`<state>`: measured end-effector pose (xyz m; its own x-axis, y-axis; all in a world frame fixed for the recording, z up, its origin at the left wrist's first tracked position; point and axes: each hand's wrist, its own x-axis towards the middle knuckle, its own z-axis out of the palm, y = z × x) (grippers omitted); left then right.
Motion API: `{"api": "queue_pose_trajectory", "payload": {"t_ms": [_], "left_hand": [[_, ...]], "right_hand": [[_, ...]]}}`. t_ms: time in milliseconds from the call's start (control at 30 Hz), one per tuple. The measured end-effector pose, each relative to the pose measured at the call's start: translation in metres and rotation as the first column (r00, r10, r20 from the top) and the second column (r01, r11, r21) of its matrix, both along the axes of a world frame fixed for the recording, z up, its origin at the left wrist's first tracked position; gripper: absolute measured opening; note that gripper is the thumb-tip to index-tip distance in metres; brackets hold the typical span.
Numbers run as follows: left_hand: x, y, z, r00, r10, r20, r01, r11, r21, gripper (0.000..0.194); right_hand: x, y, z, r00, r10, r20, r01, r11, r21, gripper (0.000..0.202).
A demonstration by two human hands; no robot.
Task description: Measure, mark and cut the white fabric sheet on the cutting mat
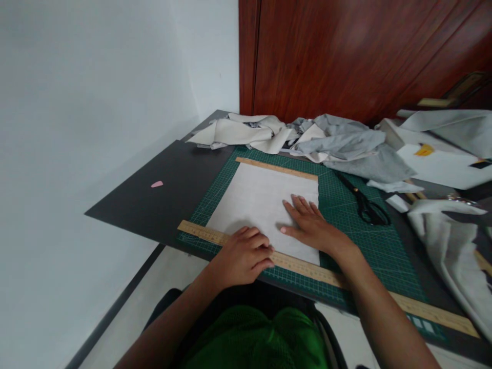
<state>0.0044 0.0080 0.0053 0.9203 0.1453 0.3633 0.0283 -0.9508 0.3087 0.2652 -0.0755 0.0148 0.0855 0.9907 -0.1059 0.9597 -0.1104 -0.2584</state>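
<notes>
A white cloth piece (257, 200) lies flat on a green cutting mat (346, 215). Along its near edge runs a long wooden ruler (303, 266); a shorter wooden ruler (277, 168) lies at its far edge. My left hand (246, 256) has its fingers curled over the long ruler at the cloth's near edge, pressed on it. My right hand (307, 223) rests flat on the right part of the cloth, fingers spread, holding nothing. Its forearm passes over the long ruler.
Black scissors (369, 207) lie on the mat at the right. Heaped fabric (338, 138) lines the back, beside a white box (434, 159). More grey cloth (449, 246) lies at the right. A pink piece (157, 184) sits on the dark tabletop (169, 169), near the white wall.
</notes>
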Motion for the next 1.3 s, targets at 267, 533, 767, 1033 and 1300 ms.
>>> {"api": "queue_pose_trajectory", "payload": {"t_ms": [267,533,767,1033,1300], "left_hand": [[0.002,0.000,0.001,1.000,0.006,0.003,-0.006,1.000,0.020,0.017],[0.003,0.001,0.001,1.000,-0.005,0.011,0.005,1.000,0.011,0.015],[0.004,0.001,0.001,1.000,-0.010,0.012,0.009,1.000,0.026,0.015],[0.004,0.002,0.000,1.000,-0.018,0.023,0.017,1.000,0.018,0.013],[0.004,0.002,0.002,1.000,-0.025,-0.003,0.025,1.000,0.001,0.013]], "right_hand": [[0.008,0.000,0.014,0.999,0.047,-0.016,-0.044,0.988,0.145,0.076],[0.009,0.002,0.008,0.998,0.005,0.061,-0.010,0.996,0.087,0.078],[0.017,0.007,-0.002,0.980,-0.174,0.091,0.175,0.985,0.003,0.089],[0.024,0.008,0.000,0.981,-0.174,0.083,0.169,0.984,0.057,0.093],[0.005,-0.007,0.014,0.974,-0.186,0.132,0.195,0.979,-0.057,0.101]]}}
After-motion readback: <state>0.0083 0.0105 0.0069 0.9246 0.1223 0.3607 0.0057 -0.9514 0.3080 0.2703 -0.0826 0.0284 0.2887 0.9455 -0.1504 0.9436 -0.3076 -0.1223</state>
